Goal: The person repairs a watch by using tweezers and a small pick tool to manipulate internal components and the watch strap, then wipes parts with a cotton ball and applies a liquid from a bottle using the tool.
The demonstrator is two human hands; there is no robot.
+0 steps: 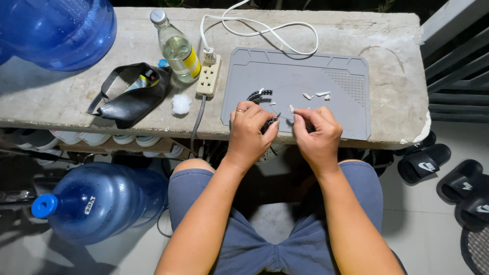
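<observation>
My left hand [250, 128], with a ring on one finger, is closed around a small dark object [270, 124] at the near edge of a grey work mat [326, 74]. My right hand [317, 131] pinches a thin tool whose white tip [291, 108] points at that object. The two hands nearly touch. A short black toothed strip [259, 94] lies on the mat just beyond my left hand. A few small white bits [317, 94] rest on the mat beyond my right hand. What exactly the dark object is stays hidden by my fingers.
The mat lies on a concrete ledge [392, 56]. Left of it are a power strip [209, 76] with white cable, a glass bottle [177, 48], a cotton ball [181, 104] and a black pouch [133, 97]. Large blue water jugs [104, 201] stand left; black sandals [448, 175] lie right.
</observation>
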